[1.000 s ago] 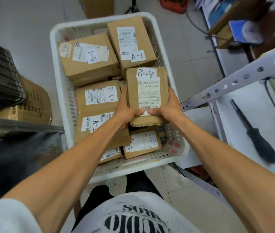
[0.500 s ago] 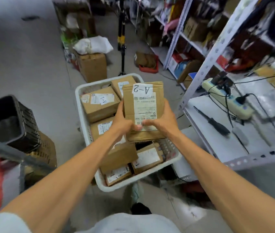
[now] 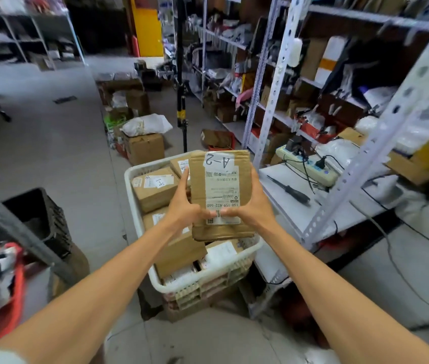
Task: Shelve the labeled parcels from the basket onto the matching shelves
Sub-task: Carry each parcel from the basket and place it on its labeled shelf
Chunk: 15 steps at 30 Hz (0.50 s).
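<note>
Parcel A-2 (image 3: 221, 195): brown carton held clear above the near-right part of the basket, shipping label turned up toward the camera, handwritten "A-2" tag at the far edge, reading upside down.
Left hand (image 3: 183, 210): wrapped round the carton's left side, thumb laid over the near end of the label.
Right hand (image 3: 254, 208): gripping the right side in the same way, thumb tip nearly meeting the left thumb.
Basket (image 3: 132, 179): white and slatted, directly below the carton, loaded with several more cartons, among them the A-1 parcel (image 3: 156, 191).
Change: one second ago, low over the basket's load and seen from straight above; now raised higher, with the view lifted to the aisle and racks.
Meaning for the task: pick judged complete; carrying and the search for the matching shelf judged to be the step in hand.
Rack (image 3: 268, 101): white perforated uprights at right, shelves crowded; no shelf tag legible, so the A-2 location cannot be told.
Nearest shelf board (image 3: 344, 219): just right of the basket, bearing a screwdriver (image 3: 289, 190) and a power strip (image 3: 305, 166).
Black crate (image 3: 37, 216): on the floor, well to the left.
</note>
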{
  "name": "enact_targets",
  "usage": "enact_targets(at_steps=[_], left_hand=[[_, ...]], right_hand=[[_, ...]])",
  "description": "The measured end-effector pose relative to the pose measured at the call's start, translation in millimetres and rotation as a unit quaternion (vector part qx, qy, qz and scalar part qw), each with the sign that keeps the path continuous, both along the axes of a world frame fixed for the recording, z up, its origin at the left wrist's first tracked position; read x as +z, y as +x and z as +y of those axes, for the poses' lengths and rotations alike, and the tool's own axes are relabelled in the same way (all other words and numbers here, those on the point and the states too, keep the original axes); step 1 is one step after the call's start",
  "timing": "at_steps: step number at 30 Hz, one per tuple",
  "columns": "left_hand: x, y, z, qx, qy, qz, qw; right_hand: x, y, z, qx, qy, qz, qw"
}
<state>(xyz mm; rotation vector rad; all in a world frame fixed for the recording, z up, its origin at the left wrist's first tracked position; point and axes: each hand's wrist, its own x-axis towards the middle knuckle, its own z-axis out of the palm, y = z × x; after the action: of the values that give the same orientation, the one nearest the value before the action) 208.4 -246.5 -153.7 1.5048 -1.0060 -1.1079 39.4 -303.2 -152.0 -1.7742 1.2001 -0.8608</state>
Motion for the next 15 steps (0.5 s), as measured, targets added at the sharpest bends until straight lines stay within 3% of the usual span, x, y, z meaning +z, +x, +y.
enact_targets(at_steps=[7,15], left_hand=[[3,-64,53,-0.021,-0.028,0.005,0.999],[-28,-167,96,-0.095,-0.027,0.037,0.994]], right_hand=[[-5,-67,58,0.002,-0.020,-0.008,1.000],[-22,-176,128,-0.084,-0.055,0.078,0.992]])
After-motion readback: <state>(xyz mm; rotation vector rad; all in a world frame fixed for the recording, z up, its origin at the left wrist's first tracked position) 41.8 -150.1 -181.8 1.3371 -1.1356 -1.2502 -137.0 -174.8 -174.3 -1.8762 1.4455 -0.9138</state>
